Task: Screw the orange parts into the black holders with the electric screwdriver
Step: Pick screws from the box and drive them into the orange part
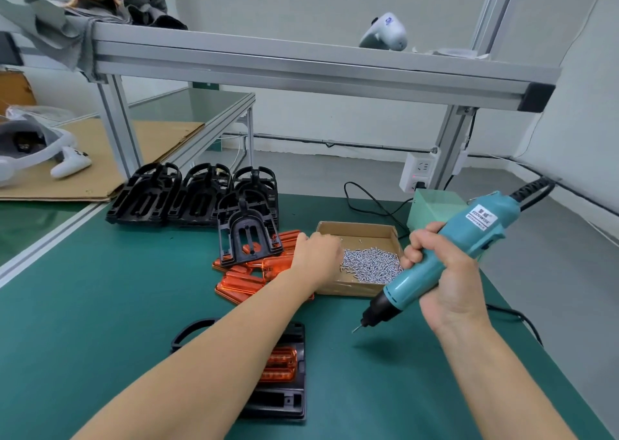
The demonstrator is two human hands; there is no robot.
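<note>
On a green mat (100, 305) under an aluminium frame (301, 67), the right hand (445, 272) grips the electric screwdriver (445, 255) while the left hand (318, 258), its grip untellable, reaches into the screw box (361, 231) beyond the black holder (288, 402).

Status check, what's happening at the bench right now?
Right hand grips screwdriver. Left hand reaching into screw box. Holder with orange part waits below, partly hidden by forearm.

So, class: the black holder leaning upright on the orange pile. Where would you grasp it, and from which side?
Take the black holder by its arched top loop, from above: the loop stands free, while its base rests among the orange parts.
</note>
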